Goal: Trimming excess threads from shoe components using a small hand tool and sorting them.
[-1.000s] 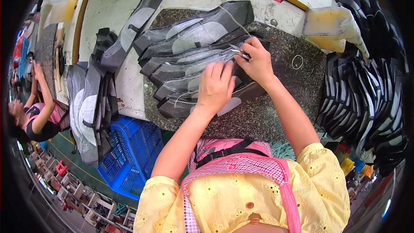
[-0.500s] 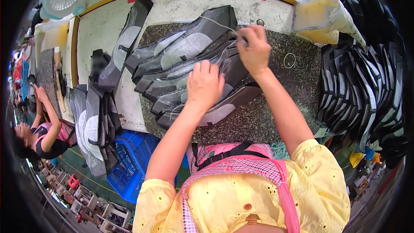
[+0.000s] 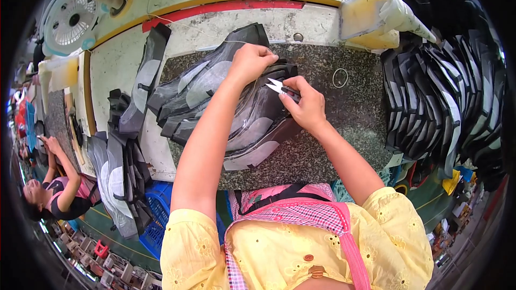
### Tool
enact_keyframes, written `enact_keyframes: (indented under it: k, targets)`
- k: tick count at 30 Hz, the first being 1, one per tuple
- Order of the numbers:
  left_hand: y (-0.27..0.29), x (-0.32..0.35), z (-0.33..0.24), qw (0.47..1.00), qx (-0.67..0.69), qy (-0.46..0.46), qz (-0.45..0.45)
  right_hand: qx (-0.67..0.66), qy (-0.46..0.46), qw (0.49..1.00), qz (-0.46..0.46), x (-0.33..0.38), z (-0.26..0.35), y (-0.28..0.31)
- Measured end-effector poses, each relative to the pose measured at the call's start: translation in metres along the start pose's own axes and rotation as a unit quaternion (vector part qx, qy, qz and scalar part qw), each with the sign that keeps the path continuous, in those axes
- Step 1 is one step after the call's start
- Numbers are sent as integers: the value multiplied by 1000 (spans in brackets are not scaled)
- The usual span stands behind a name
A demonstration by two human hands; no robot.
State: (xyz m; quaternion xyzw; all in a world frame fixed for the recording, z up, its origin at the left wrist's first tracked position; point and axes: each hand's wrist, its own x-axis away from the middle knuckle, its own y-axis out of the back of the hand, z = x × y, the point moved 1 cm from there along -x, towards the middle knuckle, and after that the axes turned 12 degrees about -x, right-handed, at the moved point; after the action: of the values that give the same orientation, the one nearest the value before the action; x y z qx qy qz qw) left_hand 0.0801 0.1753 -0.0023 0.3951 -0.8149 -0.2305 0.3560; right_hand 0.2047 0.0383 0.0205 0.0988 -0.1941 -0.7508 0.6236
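Head view: dark panels (image 3: 260, 121) fan over the speckled slab (image 3: 357, 115), beneath your left forearm.
Left hand (image 3: 251, 63): fingers bent at the panels' upper right ends; any pinch cannot be told.
Right hand (image 3: 307, 104): grips snips (image 3: 289, 93), blades parted, at their right edge.

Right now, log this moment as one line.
Left hand: at right ends of dark pieces, grip unclear | Right hand: holds snips, blades apart | Pale loop: on speckled slab
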Motion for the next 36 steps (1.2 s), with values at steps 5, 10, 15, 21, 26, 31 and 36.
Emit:
enact_keyframes:
  k: [5,10,15,21,26,31,36]
  targets:
    - [7,1,11,996,84,-41,-7,22,-57,998,35,-19,3,-6]
    - [10,11,-3,996,90,-21,2,27,-48,996,63,-25,0,-14]
    - [15,44,-11,984,133,-39,-113,-193,-55,978,-58,-23,-25,30]
    - [-86,167,-84,937,116,-301,132,-221,253,889,310,-31,72,20]
    - [-14,205,-63,904,285,-196,251,78,58,852,514,-32,46,43]
    - [28,189,81,951,286,113,-37,-67,-27,943,326,-33,38,15]
    - [40,183,113,958,18,207,-196,92,93,949,288,-32,51,-51]
